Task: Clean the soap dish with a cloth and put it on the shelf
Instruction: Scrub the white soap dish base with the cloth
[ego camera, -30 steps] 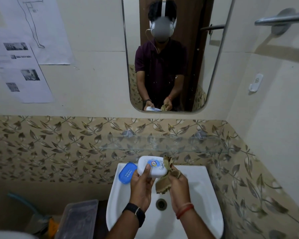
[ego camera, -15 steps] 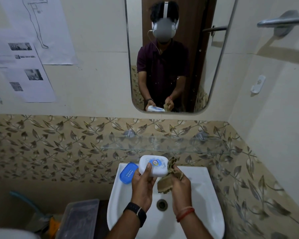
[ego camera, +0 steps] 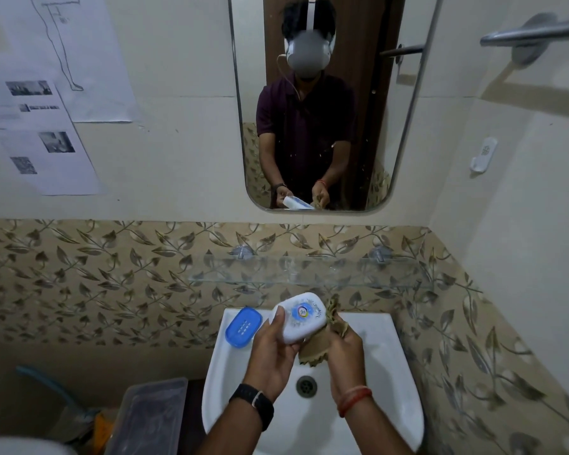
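Note:
Over the white sink [ego camera: 395, 382], my left hand [ego camera: 271, 356] grips a white soap dish [ego camera: 304, 318] with a round coloured sticker on top, thumb along its left edge. My right hand [ego camera: 345, 351] holds a crumpled tan cloth [ego camera: 322, 343] against the dish's right end and underside. A blue slotted soap dish part [ego camera: 243, 326] lies on the sink's back left corner. The glass shelf [ego camera: 309, 274] runs along the leaf-patterned tiles just above the sink and carries nothing I can see.
A mirror [ego camera: 316, 103] above the shelf reflects a person holding the dish and cloth. A clear plastic box [ego camera: 145, 418] stands left of the sink. Papers [ego camera: 40, 139] hang on the left wall; a towel rail [ego camera: 532, 34] and a white hook [ego camera: 483, 156] sit on the right wall.
The dish has tilted, its right end now higher, and the cloth has shifted along its right side. Both hands stay over the sink.

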{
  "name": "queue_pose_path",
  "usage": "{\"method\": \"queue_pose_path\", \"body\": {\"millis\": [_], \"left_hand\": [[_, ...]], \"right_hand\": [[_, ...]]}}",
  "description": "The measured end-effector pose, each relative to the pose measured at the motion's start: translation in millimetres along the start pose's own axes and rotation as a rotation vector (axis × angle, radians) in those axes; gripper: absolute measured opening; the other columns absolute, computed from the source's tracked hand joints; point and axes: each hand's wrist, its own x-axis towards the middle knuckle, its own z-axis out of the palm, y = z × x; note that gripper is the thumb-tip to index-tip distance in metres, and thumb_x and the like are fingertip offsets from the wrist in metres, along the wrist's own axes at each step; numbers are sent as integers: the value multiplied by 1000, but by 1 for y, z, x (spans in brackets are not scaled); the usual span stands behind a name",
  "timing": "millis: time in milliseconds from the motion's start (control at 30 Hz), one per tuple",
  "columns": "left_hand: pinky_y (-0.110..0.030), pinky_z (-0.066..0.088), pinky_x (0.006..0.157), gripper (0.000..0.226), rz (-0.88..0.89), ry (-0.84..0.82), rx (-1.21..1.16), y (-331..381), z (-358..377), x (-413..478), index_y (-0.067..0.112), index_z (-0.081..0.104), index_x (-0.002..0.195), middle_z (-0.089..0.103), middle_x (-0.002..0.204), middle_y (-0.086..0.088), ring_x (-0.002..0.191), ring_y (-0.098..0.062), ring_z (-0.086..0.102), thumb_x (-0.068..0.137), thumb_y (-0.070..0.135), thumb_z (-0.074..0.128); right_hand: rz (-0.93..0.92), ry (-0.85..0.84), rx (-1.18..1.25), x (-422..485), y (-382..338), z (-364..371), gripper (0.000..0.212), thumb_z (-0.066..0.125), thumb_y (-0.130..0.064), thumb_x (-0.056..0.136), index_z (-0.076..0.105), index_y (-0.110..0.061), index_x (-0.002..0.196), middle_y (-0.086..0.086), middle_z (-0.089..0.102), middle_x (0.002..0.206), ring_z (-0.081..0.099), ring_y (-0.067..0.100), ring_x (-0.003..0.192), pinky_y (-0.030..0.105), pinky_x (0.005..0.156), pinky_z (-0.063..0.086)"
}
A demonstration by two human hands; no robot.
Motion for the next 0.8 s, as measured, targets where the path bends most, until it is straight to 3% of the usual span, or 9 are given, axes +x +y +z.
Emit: {"method": "queue_pose_path", "body": {"millis": [133,233,333,467,567,667,800], "left_hand": [[-55,48,107,52,22,9,47,-3,0,9,-6,57,134,65,130,-31,126,-45,59,94,27,62],[-45,56,100,48,51,-17,96,1,-2,8,-5,59,133,68,128,-27,125,-42,61,96,27,59],[-36,59,96,45,55,-87,167,4,-2,4,-2,61,132,69,128,-23,122,-35,65,93,20,61],[-33,60,88,44,31,-113,277,-2,-1,1,-3,62,131,73,123,-20,110,-29,71,88,9,64],[-34,61,91,44,46,-101,258,0,-3,4,-1,60,133,71,126,-21,118,-34,68,92,16,64],[-37,61,92,45,34,-94,255,3,-1,4,1,59,134,69,128,-22,121,-38,66,93,20,64],[-30,60,90,41,79,-145,281,4,3,2,1,61,132,70,128,-19,117,-29,69,95,17,61]], "right_hand": [[11,-95,-22,-30,6,5,20,57,-2,94,76,-7,92,9,81,84,77,33,82,49,76,61],[60,-181,101,-28,-16,-1,24,55,9,90,76,-2,88,20,79,84,73,37,76,45,71,57],[75,-112,204,-9,-36,-12,23,49,13,93,70,3,90,21,75,79,71,34,69,40,64,58],[68,-90,227,2,-40,-19,20,49,10,95,65,14,106,30,73,95,69,40,85,56,86,56],[126,-221,259,-15,-32,-22,25,46,14,95,68,8,103,23,77,88,72,33,79,41,73,61],[208,-372,284,-21,-30,-24,28,44,14,95,67,7,111,24,77,98,75,32,85,36,72,64],[190,-210,411,3,-50,-29,27,40,14,98,65,7,106,20,75,91,74,28,79,31,61,64]]}}
